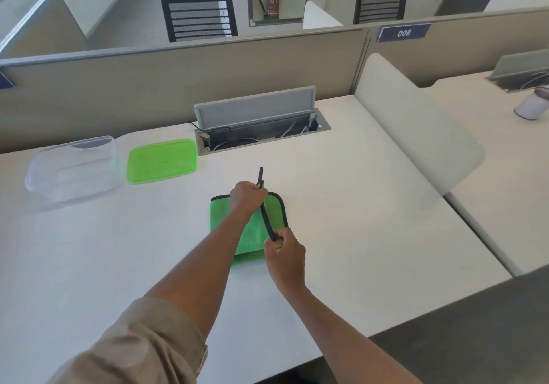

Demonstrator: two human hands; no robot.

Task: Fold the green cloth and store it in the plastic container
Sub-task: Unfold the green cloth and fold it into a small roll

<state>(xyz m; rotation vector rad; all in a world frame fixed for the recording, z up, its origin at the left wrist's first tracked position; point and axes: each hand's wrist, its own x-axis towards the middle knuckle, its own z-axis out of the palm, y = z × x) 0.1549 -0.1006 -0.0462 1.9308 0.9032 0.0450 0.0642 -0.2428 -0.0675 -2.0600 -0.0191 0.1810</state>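
We cannot see the middle of the green cloth point(252, 232), hidden behind our left forearm point(208, 265).

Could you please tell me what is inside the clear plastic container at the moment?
Nothing shows inside the container: only the white desk through its clear walls. Its green lid lies beside it, and both hands hold the cloth elsewhere on the desk.

My white desk point(341, 205) carried four items: a green cloth point(252, 232) at centre; a green lid point(162, 160) at ten o'clock; a clear plastic container point(71, 170) just beside it, further left; an open cable tray point(261, 128) at twelve.
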